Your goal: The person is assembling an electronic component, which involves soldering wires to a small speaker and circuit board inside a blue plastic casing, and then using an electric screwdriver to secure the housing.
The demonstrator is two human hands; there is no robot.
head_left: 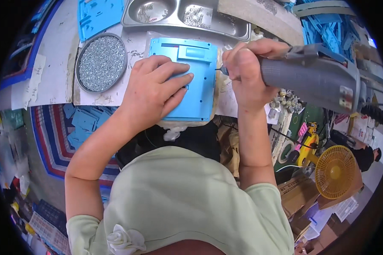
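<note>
On the workbench in front of me lies a flat light-blue plastic panel with a raised block near its far edge and small dark holes down its right side. My left hand rests flat on the panel's left part, fingers stretched out over it. Just right of the panel, my right hand is wrapped round a grey electric screwdriver. The tool lies nearly level, its thin bit pointing left at the panel's right edge. Whether the tip touches the panel, I cannot tell.
A round dish of small silver screws stands left of the panel. Behind is a metal tray with small parts. More blue panels lie at far left, others in a striped bag below. At right stands a yellow fan.
</note>
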